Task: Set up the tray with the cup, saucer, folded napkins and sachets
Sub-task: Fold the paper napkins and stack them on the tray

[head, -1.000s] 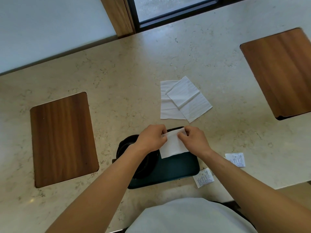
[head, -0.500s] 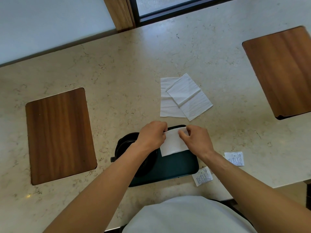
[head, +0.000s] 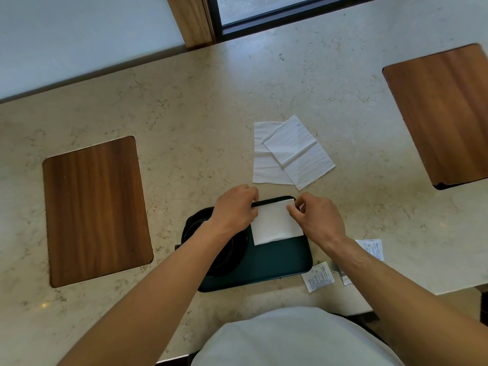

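A dark green tray (head: 274,262) lies on the counter near its front edge. A black cup on a black saucer (head: 200,228) sits on the tray's left part, mostly hidden under my left forearm. A folded white napkin (head: 274,224) rests on the tray's far right part. My left hand (head: 233,210) pinches its left edge and my right hand (head: 317,219) pinches its top right corner. Two more white napkins (head: 287,154) lie overlapping on the counter just beyond the tray. White sachets (head: 318,277) (head: 371,248) lie right of the tray, partly under my right forearm.
Two wooden inlays are set in the beige stone counter, one at the left (head: 95,210) and one at the far right (head: 443,112). A wall and window frame (head: 200,19) run along the back. The counter's front edge is close to my body.
The napkin now lies flatter on the tray. My right hand has shifted slightly right toward the napkin's top right corner; my left hand stays at its left edge.
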The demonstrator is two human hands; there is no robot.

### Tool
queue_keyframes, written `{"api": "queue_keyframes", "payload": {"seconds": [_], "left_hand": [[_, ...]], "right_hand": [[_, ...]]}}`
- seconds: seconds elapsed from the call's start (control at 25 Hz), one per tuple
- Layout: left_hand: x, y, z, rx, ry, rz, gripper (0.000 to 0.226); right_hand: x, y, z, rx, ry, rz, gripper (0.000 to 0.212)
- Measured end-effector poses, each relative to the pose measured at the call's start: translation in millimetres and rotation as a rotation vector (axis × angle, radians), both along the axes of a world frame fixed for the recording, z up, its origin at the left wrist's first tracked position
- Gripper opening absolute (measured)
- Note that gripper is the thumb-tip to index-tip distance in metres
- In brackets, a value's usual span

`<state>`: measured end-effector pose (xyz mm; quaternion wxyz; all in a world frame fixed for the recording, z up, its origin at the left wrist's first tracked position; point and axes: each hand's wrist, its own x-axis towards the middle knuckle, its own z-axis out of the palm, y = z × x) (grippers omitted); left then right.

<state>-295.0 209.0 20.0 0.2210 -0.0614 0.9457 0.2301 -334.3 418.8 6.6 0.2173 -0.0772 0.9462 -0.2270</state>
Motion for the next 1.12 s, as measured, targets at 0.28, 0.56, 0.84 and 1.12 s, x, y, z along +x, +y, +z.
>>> {"api": "queue_keyframes", "payload": {"seconds": [0.28,0.56,0.84,1.12], "left_hand": [[1,2,-8,-0.173,0.018,-0.049,0.05],[0,1,-10,-0.142,-0.018,-0.046,0.041],[-2,1,-11,-0.098,-0.036,-0.049,0.041],[-41,14,-7,0.015,0.148,0.091,0.021]], "right_hand": [[3,1,-10,-0.044,-0.028,-0.05,0.028],[-1,1,-16,-0.071,-0.035,-0.045,0.027],[-4,0,-14,-0.097,-0.036,-0.037,0.025],[-50,3,-13,-0.196,0.051,-0.044,0.005]]}}
